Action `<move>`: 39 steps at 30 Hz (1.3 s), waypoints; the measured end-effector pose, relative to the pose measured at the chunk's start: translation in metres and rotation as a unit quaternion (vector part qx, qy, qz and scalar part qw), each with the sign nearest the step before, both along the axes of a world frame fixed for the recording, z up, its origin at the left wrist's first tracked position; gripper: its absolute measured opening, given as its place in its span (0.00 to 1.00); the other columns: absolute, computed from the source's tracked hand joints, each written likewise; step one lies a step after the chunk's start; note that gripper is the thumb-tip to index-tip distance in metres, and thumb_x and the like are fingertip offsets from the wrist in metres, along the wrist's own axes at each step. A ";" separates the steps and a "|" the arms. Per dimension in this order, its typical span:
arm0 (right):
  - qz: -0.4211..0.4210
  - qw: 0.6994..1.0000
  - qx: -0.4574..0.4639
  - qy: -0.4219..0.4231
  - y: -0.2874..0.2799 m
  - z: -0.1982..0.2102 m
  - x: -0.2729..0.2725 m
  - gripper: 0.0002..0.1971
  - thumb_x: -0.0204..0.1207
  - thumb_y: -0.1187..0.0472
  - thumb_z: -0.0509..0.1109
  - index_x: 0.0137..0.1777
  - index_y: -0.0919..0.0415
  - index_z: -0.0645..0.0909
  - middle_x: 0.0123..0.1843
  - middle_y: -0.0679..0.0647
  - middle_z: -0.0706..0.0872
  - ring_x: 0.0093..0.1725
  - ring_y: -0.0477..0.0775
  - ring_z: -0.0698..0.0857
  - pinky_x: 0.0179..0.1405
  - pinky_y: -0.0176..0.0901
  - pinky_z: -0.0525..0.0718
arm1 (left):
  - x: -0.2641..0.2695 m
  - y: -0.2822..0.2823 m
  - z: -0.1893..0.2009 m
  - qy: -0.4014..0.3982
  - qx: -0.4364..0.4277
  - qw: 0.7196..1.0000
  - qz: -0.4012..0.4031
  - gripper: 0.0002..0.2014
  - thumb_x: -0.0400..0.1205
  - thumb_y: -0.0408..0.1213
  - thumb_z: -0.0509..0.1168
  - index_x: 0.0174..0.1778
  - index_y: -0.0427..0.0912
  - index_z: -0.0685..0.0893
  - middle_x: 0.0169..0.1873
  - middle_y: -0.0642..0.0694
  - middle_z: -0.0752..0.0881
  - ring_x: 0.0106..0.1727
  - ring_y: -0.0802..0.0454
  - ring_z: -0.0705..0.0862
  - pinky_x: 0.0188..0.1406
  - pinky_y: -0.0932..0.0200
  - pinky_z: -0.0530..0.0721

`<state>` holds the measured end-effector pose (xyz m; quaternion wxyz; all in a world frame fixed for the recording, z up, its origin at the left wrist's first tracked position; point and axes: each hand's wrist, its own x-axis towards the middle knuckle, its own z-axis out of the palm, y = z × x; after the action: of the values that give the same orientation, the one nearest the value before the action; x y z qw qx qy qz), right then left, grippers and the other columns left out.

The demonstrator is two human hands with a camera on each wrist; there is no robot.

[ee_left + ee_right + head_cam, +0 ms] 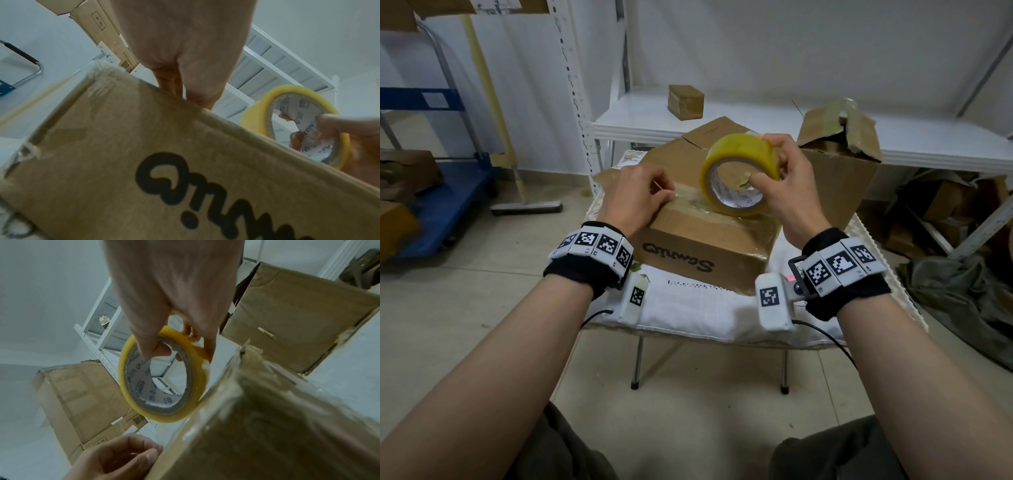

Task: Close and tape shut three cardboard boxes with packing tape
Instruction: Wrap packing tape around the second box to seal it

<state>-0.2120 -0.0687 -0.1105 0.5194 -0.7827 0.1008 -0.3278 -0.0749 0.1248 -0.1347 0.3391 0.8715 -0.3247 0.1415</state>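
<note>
Surface: small folding table [722, 318] under white cloth, tiled floor around.
Room: white shelf [756, 123] just behind, blue cart [438, 192] far left.
Box [705, 240]: lies on the cloth, flaps down, long axis slanting from near right to far left.
Left hand [640, 195]: fingertips pinched together on the box top, on clear tape.
Right hand [787, 181]: clamped on tape roll [739, 171], roll upright, touching the box top.
Open box [839, 171]: right, flaps up.

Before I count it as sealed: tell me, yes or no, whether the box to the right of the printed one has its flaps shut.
No: the right-hand cardboard box has torn flaps sticking up and open.
</note>
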 end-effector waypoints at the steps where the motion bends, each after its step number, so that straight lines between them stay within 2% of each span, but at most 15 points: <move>1: 0.001 1.000 -0.002 0.002 -0.002 -0.001 0.001 0.23 0.74 0.70 0.72 0.63 0.46 0.77 0.55 0.52 0.81 0.53 0.54 0.82 0.56 0.56 0.85 | 0.000 0.000 0.000 -0.003 0.005 1.000 0.000 0.01 0.79 0.40 0.75 0.43 0.49 0.90 0.43 0.53 0.90 0.47 0.55 0.86 0.50 0.55 0.81; 5: 0.008 1.000 0.000 0.018 -0.004 -0.003 0.004 0.21 0.77 0.69 0.71 0.65 0.49 0.75 0.55 0.54 0.81 0.52 0.52 0.82 0.55 0.51 0.84 | 0.001 0.001 0.001 0.015 0.006 1.000 -0.007 0.00 0.79 0.40 0.75 0.43 0.50 0.91 0.46 0.55 0.89 0.50 0.55 0.86 0.55 0.52 0.82; 8: 0.014 1.000 -0.005 0.022 -0.004 -0.002 0.004 0.20 0.78 0.69 0.71 0.64 0.49 0.75 0.54 0.52 0.81 0.52 0.51 0.82 0.57 0.53 0.84 | 0.004 0.002 0.000 0.032 0.009 0.999 -0.017 0.01 0.77 0.43 0.76 0.43 0.54 0.93 0.53 0.54 0.89 0.53 0.54 0.86 0.60 0.47 0.83; 10: 0.017 0.999 -0.009 0.026 -0.004 -0.002 0.004 0.19 0.78 0.68 0.71 0.64 0.49 0.75 0.53 0.52 0.80 0.51 0.51 0.82 0.58 0.55 0.84 | 0.005 0.002 0.001 0.037 0.011 0.999 -0.023 0.03 0.77 0.44 0.77 0.44 0.54 0.94 0.58 0.52 0.89 0.56 0.53 0.85 0.63 0.48 0.81; 12: 0.017 0.999 -0.012 0.030 -0.004 -0.002 0.005 0.19 0.78 0.67 0.71 0.64 0.49 0.75 0.52 0.52 0.80 0.52 0.52 0.82 0.59 0.57 0.84 | 0.003 0.001 0.003 0.020 0.017 0.999 -0.031 0.04 0.77 0.41 0.77 0.45 0.48 0.95 0.54 0.51 0.89 0.55 0.52 0.84 0.60 0.56 0.78; 14: 0.016 0.999 -0.015 0.038 -0.004 -0.002 0.004 0.20 0.78 0.67 0.72 0.66 0.49 0.76 0.53 0.50 0.80 0.53 0.51 0.81 0.59 0.56 0.84 | 0.000 -0.003 0.005 -0.010 0.031 0.999 -0.040 0.05 0.78 0.37 0.76 0.47 0.44 0.94 0.48 0.51 0.88 0.50 0.52 0.83 0.48 0.75 0.70; 15: 0.016 0.999 -0.015 0.043 -0.004 -0.002 0.004 0.21 0.78 0.67 0.72 0.68 0.50 0.75 0.53 0.47 0.80 0.54 0.51 0.82 0.59 0.54 0.83 | -0.002 -0.004 0.006 -0.025 0.044 0.998 -0.042 0.05 0.78 0.36 0.76 0.48 0.44 0.94 0.46 0.52 0.87 0.47 0.54 0.81 0.44 0.80 0.68; 17: 0.020 0.998 -0.012 0.052 -0.003 -0.003 0.004 0.24 0.80 0.69 0.72 0.72 0.51 0.74 0.53 0.45 0.79 0.58 0.53 0.83 0.61 0.50 0.83 | -0.005 -0.008 0.006 -0.052 0.075 0.995 -0.033 0.05 0.79 0.37 0.76 0.47 0.50 0.94 0.46 0.53 0.88 0.46 0.55 0.82 0.47 0.73 0.75; 19: 0.025 0.998 -0.005 0.059 -0.002 -0.002 0.002 0.27 0.80 0.71 0.71 0.76 0.51 0.72 0.55 0.46 0.80 0.59 0.51 0.85 0.61 0.46 0.84 | -0.008 -0.010 0.005 -0.054 0.093 0.994 -0.036 0.05 0.78 0.37 0.75 0.46 0.52 0.94 0.48 0.53 0.90 0.49 0.51 0.86 0.54 0.52 0.84; 20: 0.025 0.998 -0.004 0.062 -0.002 -0.001 0.001 0.29 0.80 0.72 0.71 0.78 0.50 0.71 0.57 0.48 0.81 0.57 0.48 0.85 0.60 0.43 0.84 | -0.009 -0.010 0.006 -0.050 0.096 0.993 -0.040 0.05 0.79 0.36 0.75 0.46 0.51 0.94 0.49 0.52 0.90 0.50 0.50 0.86 0.56 0.49 0.85; 22: 0.025 0.997 -0.006 0.072 -0.002 0.001 0.000 0.31 0.80 0.72 0.71 0.79 0.48 0.70 0.62 0.52 0.81 0.54 0.42 0.85 0.58 0.41 0.85 | -0.012 -0.011 0.008 -0.038 0.087 0.994 -0.051 0.05 0.79 0.33 0.75 0.47 0.47 0.94 0.49 0.51 0.90 0.50 0.50 0.86 0.56 0.50 0.85; 26: 0.021 0.994 0.000 0.103 -0.001 0.001 -0.002 0.33 0.80 0.69 0.71 0.81 0.47 0.66 0.63 0.56 0.80 0.59 0.48 0.85 0.60 0.47 0.85 | -0.010 -0.012 0.009 -0.023 0.074 0.995 -0.058 0.07 0.78 0.28 0.75 0.47 0.44 0.94 0.49 0.48 0.90 0.50 0.50 0.86 0.59 0.51 0.85; 32: -0.003 0.988 0.010 0.155 -0.001 -0.001 -0.005 0.23 0.81 0.64 0.72 0.73 0.57 0.70 0.52 0.51 0.83 0.57 0.54 0.84 0.69 0.60 0.83 | -0.015 -0.014 0.007 -0.025 0.064 0.996 -0.056 0.04 0.79 0.32 0.74 0.47 0.42 0.94 0.47 0.44 0.91 0.51 0.45 0.85 0.59 0.45 0.83; 35: -0.005 0.986 -0.006 0.164 0.001 -0.002 -0.004 0.20 0.81 0.62 0.71 0.71 0.59 0.72 0.56 0.54 0.82 0.58 0.55 0.83 0.70 0.61 0.82 | -0.019 -0.016 0.007 -0.023 0.064 0.997 -0.037 0.04 0.79 0.38 0.75 0.47 0.43 0.94 0.47 0.44 0.90 0.51 0.45 0.84 0.58 0.45 0.83; 39: 0.009 0.987 -0.022 0.161 0.002 -0.003 -0.004 0.22 0.81 0.65 0.71 0.72 0.57 0.70 0.49 0.51 0.80 0.51 0.50 0.82 0.65 0.57 0.84 | -0.026 -0.022 0.010 -0.023 0.084 0.996 -0.014 0.05 0.80 0.37 0.73 0.48 0.43 0.94 0.46 0.41 0.90 0.51 0.43 0.85 0.57 0.44 0.84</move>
<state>-0.2161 -0.0667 -0.1134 0.4819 -0.8374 0.1692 -0.1947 -0.1007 0.1024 -0.1251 0.2589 0.8887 -0.3557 0.1293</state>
